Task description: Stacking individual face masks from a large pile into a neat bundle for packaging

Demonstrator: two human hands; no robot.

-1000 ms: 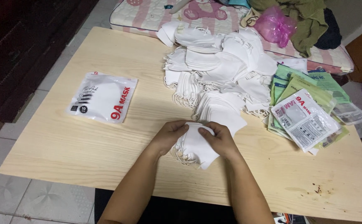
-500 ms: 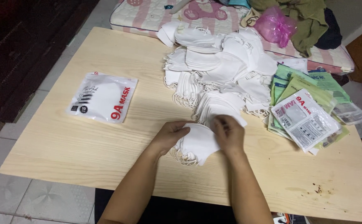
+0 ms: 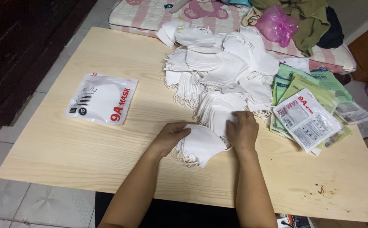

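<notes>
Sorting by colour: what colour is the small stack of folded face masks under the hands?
White, clearest in the head view: the small stack of folded face masks.

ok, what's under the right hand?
The right hand rests on fanned white masks beside the small stack the left hand holds. What its palm covers is hidden.

Two bare forearms in view, entering from bottom edge; no sleeves visible on either; left hand [image 3: 170,136] bare, no glove, no ring or watch seen; right hand [image 3: 243,130] bare likewise, wrist unadorned; fingernails short, unpainted as far as visible; dark garment at bottom edge between arms.
</notes>
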